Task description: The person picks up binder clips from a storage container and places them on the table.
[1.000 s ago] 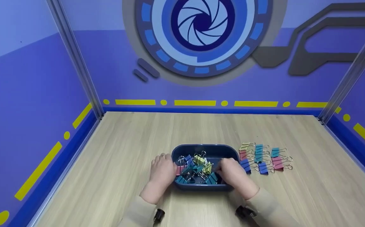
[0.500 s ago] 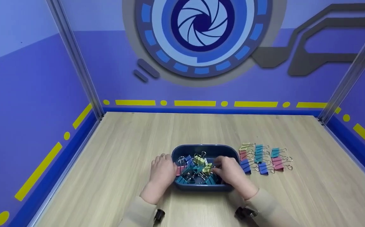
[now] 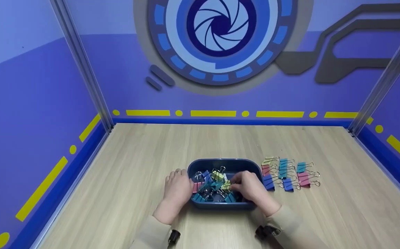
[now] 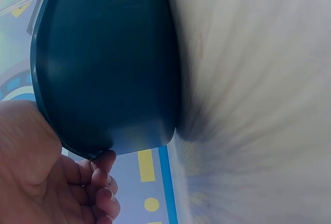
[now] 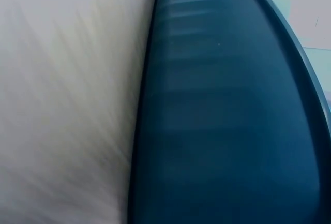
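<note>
A dark blue plastic box [image 3: 220, 206] stands on the table with a jumble of binder clips in it, teal, blue, yellow and pink. At its left end my left hand [image 3: 178, 188] grips the rim; the left wrist view shows curled fingers [image 4: 106, 198] by the rim's corner. My right hand [image 3: 250, 186] reaches over the right end, thumb and forefinger pinching a yellow binder clip [image 3: 226, 185] among the others. Teal clips [image 3: 230, 197] lie just in front of that one. In the right wrist view the box's outer wall [image 5: 222, 105] hides the hand.
Right of the box, binder clips lie on the table in columns: a yellow clip [image 3: 268, 161], teal clips [image 3: 283, 167], a blue clip [image 3: 288, 185] and a pink clip [image 3: 303, 180] among them. Blue printed panels [image 3: 200, 100] wall the table [image 3: 144, 155] at back and sides.
My right hand has shifted left inside the box, from beside the teal clips to the yellow clip. A teal clip near the front has settled slightly. My left hand has stayed put.
</note>
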A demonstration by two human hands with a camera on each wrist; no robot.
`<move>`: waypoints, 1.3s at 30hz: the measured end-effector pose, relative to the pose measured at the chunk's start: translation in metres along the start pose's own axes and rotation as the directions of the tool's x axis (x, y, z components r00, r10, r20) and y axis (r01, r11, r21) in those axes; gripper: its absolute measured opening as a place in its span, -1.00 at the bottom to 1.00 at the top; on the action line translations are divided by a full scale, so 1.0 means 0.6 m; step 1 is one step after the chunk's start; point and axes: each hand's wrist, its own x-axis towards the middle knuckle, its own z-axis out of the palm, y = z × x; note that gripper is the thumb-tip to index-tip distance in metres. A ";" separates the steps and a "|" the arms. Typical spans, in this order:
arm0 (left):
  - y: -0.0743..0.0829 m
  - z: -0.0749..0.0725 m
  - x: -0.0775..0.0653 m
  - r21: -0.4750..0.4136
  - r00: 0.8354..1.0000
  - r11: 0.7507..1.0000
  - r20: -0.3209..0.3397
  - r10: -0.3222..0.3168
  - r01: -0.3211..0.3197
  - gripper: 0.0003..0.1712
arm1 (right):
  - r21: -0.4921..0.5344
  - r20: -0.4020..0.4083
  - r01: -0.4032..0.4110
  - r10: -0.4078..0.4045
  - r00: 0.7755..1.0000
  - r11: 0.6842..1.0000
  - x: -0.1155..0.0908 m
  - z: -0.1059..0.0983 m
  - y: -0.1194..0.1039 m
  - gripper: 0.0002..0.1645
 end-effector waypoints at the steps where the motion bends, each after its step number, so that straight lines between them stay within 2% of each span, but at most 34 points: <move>1: 0.000 0.000 0.000 -0.001 1.000 1.000 0.002 -0.003 0.003 -0.71 | 0.005 -0.001 -0.004 0.004 1.000 1.000 0.000 0.000 0.000 -0.88; 14: 0.002 -0.002 0.000 0.003 1.000 1.000 0.021 -0.008 0.008 -0.68 | 0.084 -0.061 -0.046 0.051 0.997 0.995 0.001 -0.006 0.006 -0.90; 21: 0.001 0.001 0.000 0.003 1.000 1.000 0.005 -0.002 0.002 -0.70 | 0.130 -0.048 -0.047 0.053 0.997 0.990 0.004 -0.017 0.007 -0.89; 27: 0.001 0.001 -0.001 0.004 1.000 1.000 -0.005 0.002 -0.002 -0.70 | 0.151 -0.044 -0.039 0.046 0.998 0.988 0.006 -0.038 0.009 -0.90; 32: 0.002 0.000 0.000 0.009 1.000 1.000 0.015 -0.009 0.009 -0.69 | 0.162 -0.053 -0.080 0.090 0.995 0.983 0.005 -0.056 0.007 -0.89; 39: 0.002 -0.001 -0.001 0.013 1.000 1.000 0.002 -0.001 0.001 -0.69 | 0.227 -0.002 -0.124 0.128 0.992 0.966 0.001 -0.092 0.005 -0.83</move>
